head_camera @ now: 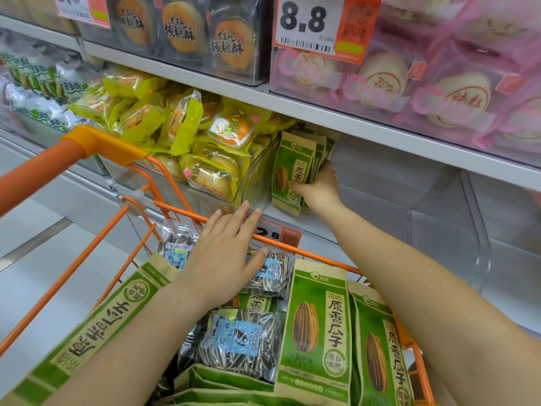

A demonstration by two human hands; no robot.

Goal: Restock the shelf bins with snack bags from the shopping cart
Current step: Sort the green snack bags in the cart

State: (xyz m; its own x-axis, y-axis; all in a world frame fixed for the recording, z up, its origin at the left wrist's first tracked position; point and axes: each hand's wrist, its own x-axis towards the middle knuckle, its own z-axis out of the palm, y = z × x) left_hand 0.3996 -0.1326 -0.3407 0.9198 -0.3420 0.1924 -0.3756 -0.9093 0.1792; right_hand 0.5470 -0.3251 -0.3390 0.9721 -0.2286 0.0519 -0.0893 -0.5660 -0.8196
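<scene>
My right hand (pixel 317 189) reaches into a clear shelf bin (pixel 439 218) and grips a small stack of green sunflower-seed bags (pixel 292 168) standing upright at the bin's left side. My left hand (pixel 225 256) hovers flat over the orange shopping cart (pixel 96 250), fingers straight, above clear bags of striped sunflower seeds (pixel 237 341). More green seed bags (pixel 317 326) stand in the cart at the right, and one lies along its left side (pixel 96 329).
The neighbouring bin to the left holds yellow pastry packs (pixel 187 139). Above, a shelf carries dark walnut-cookie packs (pixel 187 27) and pink cake packs (pixel 433 83) with an 8.8 price tag (pixel 310 22). Most of the seed bin to the right of the bags is bare.
</scene>
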